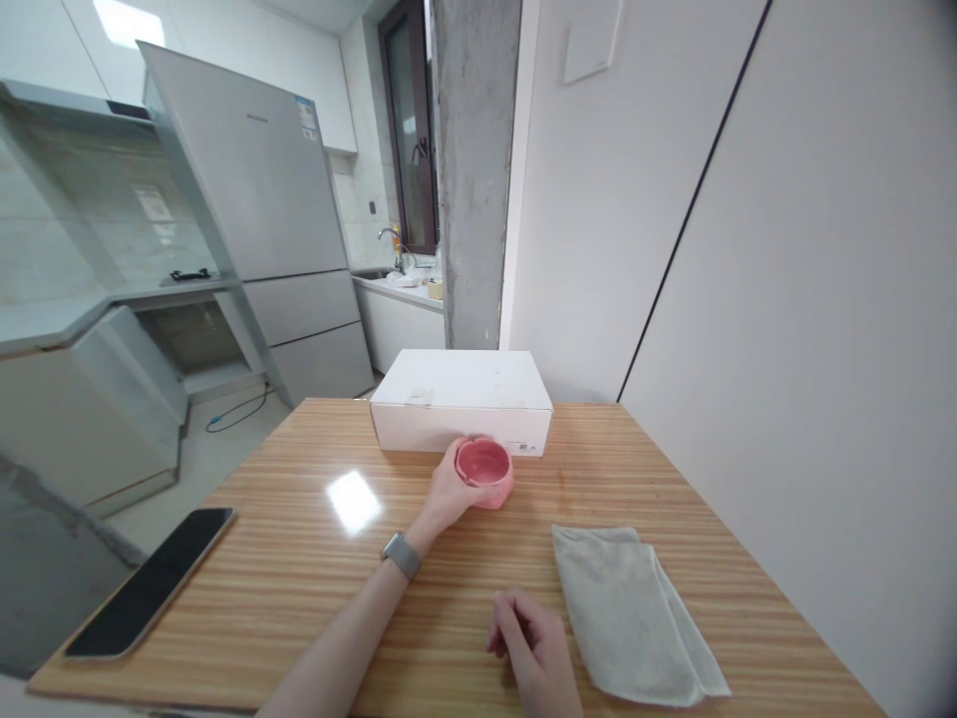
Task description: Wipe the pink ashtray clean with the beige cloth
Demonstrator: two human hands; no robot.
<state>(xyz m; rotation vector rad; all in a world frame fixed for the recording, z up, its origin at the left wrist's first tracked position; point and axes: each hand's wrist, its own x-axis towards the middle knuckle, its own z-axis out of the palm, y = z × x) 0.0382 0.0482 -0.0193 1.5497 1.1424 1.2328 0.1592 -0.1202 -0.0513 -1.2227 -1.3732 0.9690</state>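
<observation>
My left hand (450, 492), with a watch on its wrist, reaches to the middle of the table and is closed around the left side of a pink ashtray-like bowl (493, 493). The bowl stands upright in front of a white box (462, 429), and its inside looks bare. Near the front edge, my right hand (529, 638) rests with its fingers curled in and nothing visible in them. Just right of that hand lies a folded grey cloth (624, 613).
A dark flat tablet-like slab (154, 583) lies at the left edge of the wooden table (299, 608). A white wall (807, 329) runs along the right side. Beyond the table stand a grey pillar (478, 179) and a fridge (258, 189).
</observation>
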